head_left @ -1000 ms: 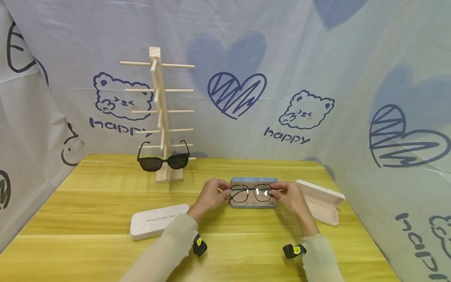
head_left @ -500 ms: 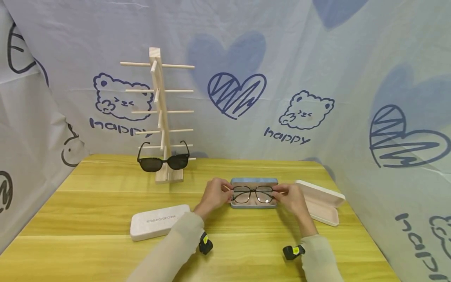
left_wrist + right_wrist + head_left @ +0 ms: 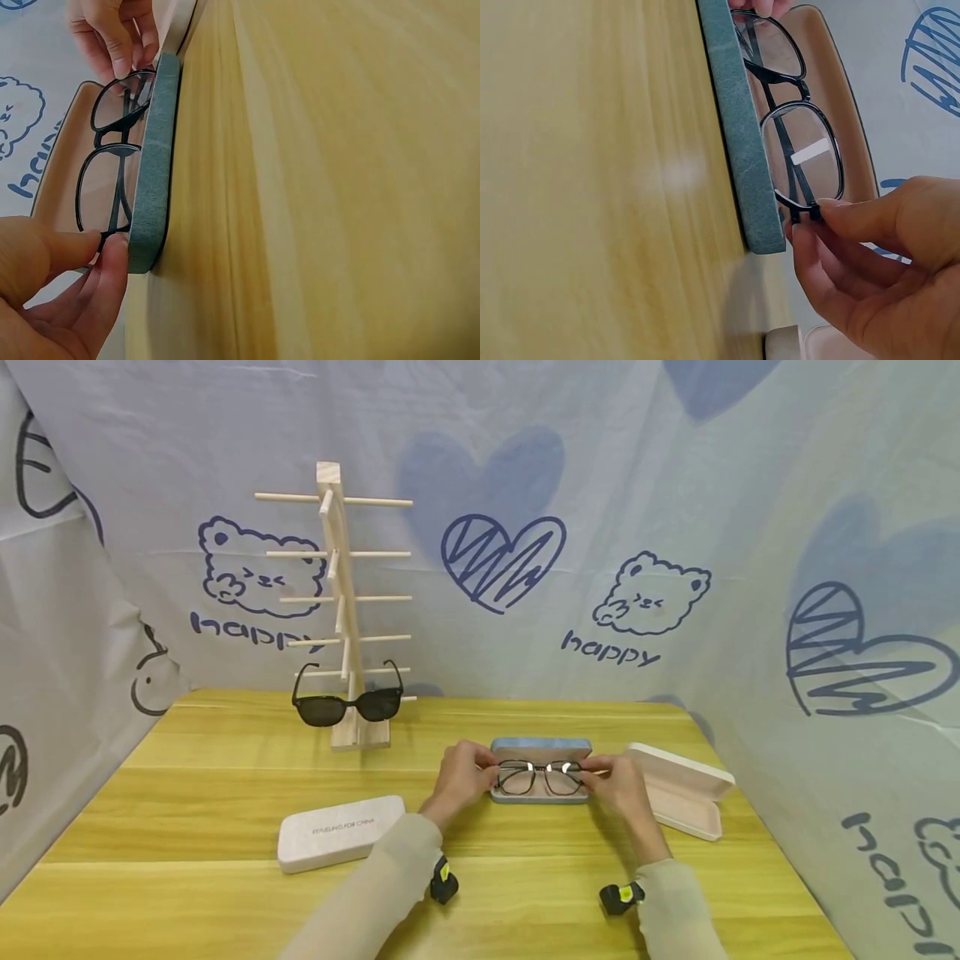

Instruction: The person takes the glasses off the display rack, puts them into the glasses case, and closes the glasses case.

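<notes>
Black-framed eyeglasses [image 3: 538, 767] with clear lenses and folded temples are held level at the mouth of a blue glasses case [image 3: 542, 743], whose lid stands up. My left hand [image 3: 462, 777] pinches one end of the frame between thumb and finger; the left wrist view shows the grip at the hinge [image 3: 105, 238]. At the other end, my right hand [image 3: 618, 781] pinches the opposite hinge corner [image 3: 810, 211]. The lower part of the lenses sits behind the case's front wall [image 3: 739, 142] in the right wrist view. Whether the glasses touch the pink lining cannot be told.
An open white glasses case [image 3: 686, 793] stands just right of my right hand. A closed white case [image 3: 341, 832] with lettering lies left of my left forearm. Behind it, a wooden display rack [image 3: 341, 568] with pegs carries black sunglasses [image 3: 348, 706]. A printed cloth backdrop [image 3: 480, 468] borders the table.
The eyeglasses have lowered slightly into the blue case and shifted a little right. My left hand has moved right with them; the right hand has hardly moved. Both grips have stayed.
</notes>
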Tool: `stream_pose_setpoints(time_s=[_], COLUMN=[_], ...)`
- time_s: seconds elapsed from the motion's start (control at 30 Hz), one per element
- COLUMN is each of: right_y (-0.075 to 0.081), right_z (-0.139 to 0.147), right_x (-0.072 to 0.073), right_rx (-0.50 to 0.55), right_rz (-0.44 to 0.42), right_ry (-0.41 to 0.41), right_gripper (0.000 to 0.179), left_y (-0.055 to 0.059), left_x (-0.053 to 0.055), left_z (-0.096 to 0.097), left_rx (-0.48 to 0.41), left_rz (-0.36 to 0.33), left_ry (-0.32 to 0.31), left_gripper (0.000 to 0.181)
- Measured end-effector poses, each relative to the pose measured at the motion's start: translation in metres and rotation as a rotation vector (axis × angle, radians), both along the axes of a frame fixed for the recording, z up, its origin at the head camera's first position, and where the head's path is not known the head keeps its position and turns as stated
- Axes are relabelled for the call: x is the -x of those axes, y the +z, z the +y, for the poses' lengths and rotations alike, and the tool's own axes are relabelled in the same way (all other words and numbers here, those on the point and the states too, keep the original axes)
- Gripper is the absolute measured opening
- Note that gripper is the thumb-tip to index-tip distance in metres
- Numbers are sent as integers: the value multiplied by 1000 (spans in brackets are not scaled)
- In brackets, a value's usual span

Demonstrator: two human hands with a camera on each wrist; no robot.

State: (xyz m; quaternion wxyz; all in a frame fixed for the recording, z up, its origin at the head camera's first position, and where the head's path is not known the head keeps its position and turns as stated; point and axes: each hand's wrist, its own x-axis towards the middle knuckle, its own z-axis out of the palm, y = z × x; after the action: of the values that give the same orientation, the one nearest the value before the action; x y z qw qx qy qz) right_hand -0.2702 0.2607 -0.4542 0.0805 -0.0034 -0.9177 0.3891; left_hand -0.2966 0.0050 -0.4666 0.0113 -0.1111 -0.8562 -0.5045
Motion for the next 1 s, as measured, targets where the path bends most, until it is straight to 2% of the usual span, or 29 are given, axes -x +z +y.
stream_pose_setpoints(time_s=[0.17,0.4,0.7,1.0], right_y=[-3,-6,-6,-5], right_z=[1,0,-2,-4], right_x=[0,1,-1,-1], right_rx=[-27,-32,-51,-67], right_rz=[-2,1,-30,-76], right_ry=[28,28,9,-5], right_gripper=[14,13,18,19], left_y=[1,-1,-3,-2], left_x=[-1,0,1,0], left_z=[1,5,7,8], left_rx=[22,81,121,148], left_rz=[18,54,8,4], left_ry=[6,63,89,108], left_gripper=[10,9,10,9])
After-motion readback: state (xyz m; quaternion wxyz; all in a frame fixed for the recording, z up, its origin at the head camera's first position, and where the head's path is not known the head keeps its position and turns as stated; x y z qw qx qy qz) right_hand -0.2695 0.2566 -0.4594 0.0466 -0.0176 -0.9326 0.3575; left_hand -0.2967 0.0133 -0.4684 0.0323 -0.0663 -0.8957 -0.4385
